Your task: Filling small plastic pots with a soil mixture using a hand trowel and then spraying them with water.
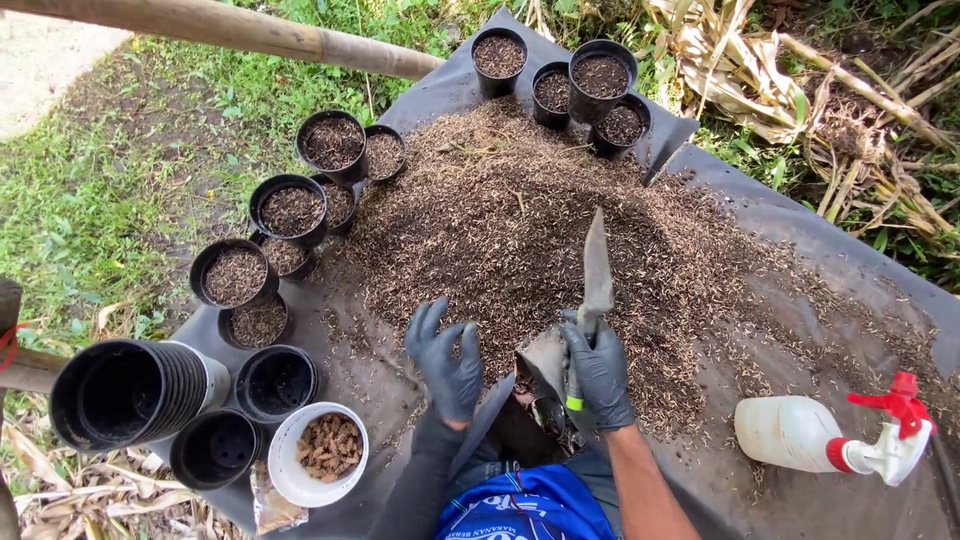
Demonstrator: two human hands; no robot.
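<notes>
Gloves, black and rubbery, cover both my hands. My right hand [600, 372] is wrapped tight around the handle of a trowel [596, 275], and the thin grey metal blade points up and away from me, over the pile. My left hand [447, 355] is open with the fingers spread a little, resting at the near edge of the soil pile [530, 220] and holding nothing. The pile is brown, dry and crumbly, full of tiny husks and bits of straw, and it sits heaped in the middle of a smooth black sheet [800, 230] laid on the ground. Just by my left side stands a round white bowl [318, 453] with lumpy brown bits in it, and beside that are empty black plastic pots [277, 383], plus a long stack of pots [130, 392] lying on its side. More round black pots, filled pots [290, 210] with the same crumbly mix, run in a line along the left edge of the sheet, and another bunch [598, 75] stands at the far end of the pile. To my right a white spray bottle [800, 432] with a red trigger lies on its side on the sheet. A thick bamboo pole [230, 28] crosses over the green grass at the top left.
</notes>
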